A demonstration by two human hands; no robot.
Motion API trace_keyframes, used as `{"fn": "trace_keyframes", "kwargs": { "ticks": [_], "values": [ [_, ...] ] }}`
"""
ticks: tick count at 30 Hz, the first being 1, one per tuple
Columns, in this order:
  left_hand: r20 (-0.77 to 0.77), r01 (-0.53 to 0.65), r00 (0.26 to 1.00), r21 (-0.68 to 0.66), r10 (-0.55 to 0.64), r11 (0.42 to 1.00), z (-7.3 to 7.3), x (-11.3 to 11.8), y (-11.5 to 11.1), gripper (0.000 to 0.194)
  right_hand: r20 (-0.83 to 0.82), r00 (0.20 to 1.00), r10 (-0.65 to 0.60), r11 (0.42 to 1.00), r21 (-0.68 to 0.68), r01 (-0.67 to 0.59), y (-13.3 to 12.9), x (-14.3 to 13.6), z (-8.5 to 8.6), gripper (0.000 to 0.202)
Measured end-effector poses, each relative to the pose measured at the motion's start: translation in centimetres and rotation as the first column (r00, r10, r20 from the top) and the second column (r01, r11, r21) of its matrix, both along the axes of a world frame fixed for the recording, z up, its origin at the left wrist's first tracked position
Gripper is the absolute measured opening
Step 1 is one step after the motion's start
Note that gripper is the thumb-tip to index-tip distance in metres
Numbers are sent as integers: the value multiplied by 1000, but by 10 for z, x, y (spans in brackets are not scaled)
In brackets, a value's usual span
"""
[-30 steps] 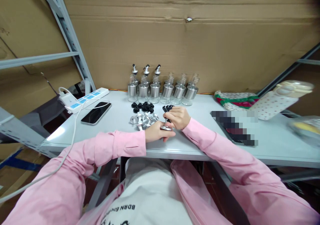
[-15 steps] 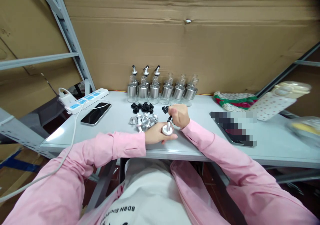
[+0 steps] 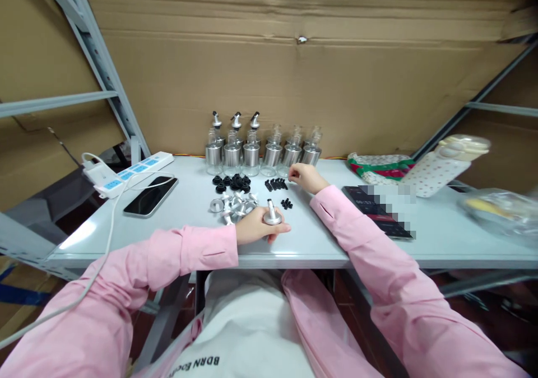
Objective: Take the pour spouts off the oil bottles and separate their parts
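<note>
My left hand (image 3: 255, 227) grips a silver pourer spout (image 3: 272, 218) by its round base, and the spout stands upright with a small black piece at its tip. My right hand (image 3: 309, 178) is at the right end of a row of black flip caps (image 3: 276, 184), its fingers curled together. Whatever those fingers may hold is too small to make out. Between the hands lies a little cluster of tiny black parts (image 3: 287, 204). Loose silver spouts (image 3: 236, 203) are heaped left of my left hand. Behind them sit black rubber stoppers (image 3: 239, 182).
Glass bottles with metal sleeves (image 3: 251, 155) line the back, some behind topped with pourers. A phone (image 3: 151, 197) and power strip (image 3: 134, 173) are on the left. To the right are a dark tablet-like device (image 3: 374, 213), a dotted bottle (image 3: 439, 171) and a plastic-wrapped item (image 3: 500, 213).
My right hand has moved from beside the spout back to the flip caps, uncovering the tiny black parts. My left hand keeps its hold; the spout now stands more upright in view.
</note>
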State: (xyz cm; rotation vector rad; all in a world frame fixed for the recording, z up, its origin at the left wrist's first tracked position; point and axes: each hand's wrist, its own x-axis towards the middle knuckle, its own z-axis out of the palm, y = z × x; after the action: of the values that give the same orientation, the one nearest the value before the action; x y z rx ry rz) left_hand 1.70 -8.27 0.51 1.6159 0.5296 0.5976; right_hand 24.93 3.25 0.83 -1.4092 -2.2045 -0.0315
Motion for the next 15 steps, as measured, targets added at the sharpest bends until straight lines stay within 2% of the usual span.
{"fn": "trace_keyframes", "kwargs": {
  "ticks": [2, 5, 11, 15],
  "values": [
    [-5, -2, 1000, 2, 2, 1000, 1, 0, 0, 31, 79, 997, 15, 998, -56, -11, 0, 1, 0, 8],
    [-4, -8, 1000, 9, 8, 1000, 1, 0, -1, 31, 115, 993, 15, 985, -175, 5, -4, 1, 2, 9],
    [-5, -7, 1000, -2, 7, 1000, 1, 1, 0, 32, 39, 999, -34, 973, -226, 42, -10, -1, 6, 31],
    [-3, -11, 1000, -4, 11, 1000, -1, 2, 1, 32, -35, 999, -27, 967, -252, 18, -10, -3, 5, 34]
  ]
}}
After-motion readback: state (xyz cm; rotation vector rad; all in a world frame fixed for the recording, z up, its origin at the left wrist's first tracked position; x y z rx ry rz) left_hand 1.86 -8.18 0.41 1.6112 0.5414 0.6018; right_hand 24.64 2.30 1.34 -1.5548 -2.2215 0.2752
